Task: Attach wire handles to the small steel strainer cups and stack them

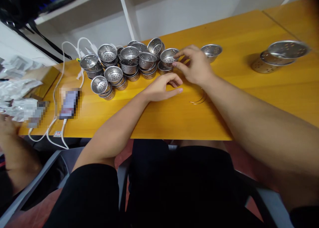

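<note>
Small perforated metal cups stand in several stacks across the table. My right hand has its thumb and fingers at the right side of one perforated cup, which rests tilted on another cup at the right end of the stacks. In front of those stacks, my left hand hovers low over the table with its thumb apart from its curled fingers, holding nothing. A single perforated cup stands behind my right hand.
Farther right stands a leaning pair of perforated cups. Thin curved wires lie near my right forearm. A phone with white cables is at left, beside plastic bags and another person's arm. White shelving backs the table.
</note>
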A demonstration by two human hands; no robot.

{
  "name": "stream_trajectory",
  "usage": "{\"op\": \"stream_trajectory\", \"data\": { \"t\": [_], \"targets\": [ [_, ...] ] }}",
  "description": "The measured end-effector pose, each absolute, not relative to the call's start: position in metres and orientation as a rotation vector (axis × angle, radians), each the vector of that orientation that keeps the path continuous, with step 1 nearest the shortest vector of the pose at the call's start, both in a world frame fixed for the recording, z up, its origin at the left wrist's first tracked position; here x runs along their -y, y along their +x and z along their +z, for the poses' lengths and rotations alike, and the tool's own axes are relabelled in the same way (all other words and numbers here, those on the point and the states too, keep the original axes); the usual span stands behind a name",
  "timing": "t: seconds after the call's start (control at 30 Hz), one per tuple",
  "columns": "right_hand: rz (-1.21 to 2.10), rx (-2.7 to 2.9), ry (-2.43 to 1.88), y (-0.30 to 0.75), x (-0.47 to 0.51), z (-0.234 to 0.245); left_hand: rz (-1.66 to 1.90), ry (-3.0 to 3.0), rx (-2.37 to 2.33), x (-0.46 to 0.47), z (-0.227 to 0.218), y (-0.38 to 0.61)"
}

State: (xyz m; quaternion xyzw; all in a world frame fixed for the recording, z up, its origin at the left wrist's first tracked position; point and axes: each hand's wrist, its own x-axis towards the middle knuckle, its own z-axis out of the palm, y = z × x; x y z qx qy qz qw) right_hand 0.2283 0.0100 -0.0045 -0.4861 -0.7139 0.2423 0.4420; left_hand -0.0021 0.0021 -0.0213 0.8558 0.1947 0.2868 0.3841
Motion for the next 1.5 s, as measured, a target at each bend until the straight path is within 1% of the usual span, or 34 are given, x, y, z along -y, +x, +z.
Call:
{"op": "stream_trajectory", "data": {
  "t": [0.13,0.3,0.47,0.57,0.67,0.77,0.9,1.07,1.2,1.33,1.4,1.5],
  "targets": [
    [0.567,1.814,-1.184,0.229,-0.014,-0.010,0.722,2.183,-0.525,-0.002,-0.020,-0.002],
    [0.372,1.878,-1.158,0.230,-0.029,-0.026,0.737,2.205,-0.494,-0.003,-0.023,-0.002],
    [0.306,1.930,-1.237,0.233,-0.020,-0.016,0.747,2.209,-0.486,-0.004,-0.022,-0.003],
    [0.265,1.814,-1.374,0.245,-0.012,0.000,0.741,2.194,-0.520,-0.005,-0.022,-0.003],
    [0.199,1.615,-1.569,0.265,-0.007,0.015,0.742,2.173,-0.551,-0.006,-0.022,-0.004],
    [0.173,1.539,-1.811,0.280,-0.004,0.025,0.744,2.150,-0.570,-0.005,-0.021,-0.004],
    [0.321,1.576,-2.086,0.282,0.001,0.032,0.728,2.138,-0.596,-0.002,-0.018,-0.004],
    [0.359,1.743,-2.124,0.273,0.005,0.034,0.723,2.133,-0.602,-0.001,-0.015,-0.004],
    [0.263,1.731,-1.994,0.269,0.011,0.042,0.756,2.121,-0.615,-0.006,-0.022,-0.003],
    [0.141,1.896,-1.619,0.265,0.022,0.056,0.849,2.060,-0.631,-0.017,-0.037,-0.002],
    [0.146,2.017,-1.422,0.262,0.029,0.060,0.877,2.020,-0.667,-0.022,-0.042,-0.001],
    [0.249,2.157,-1.239,0.255,0.037,0.061,0.910,1.997,-0.697,-0.025,-0.044,0.000]
  ]
}}
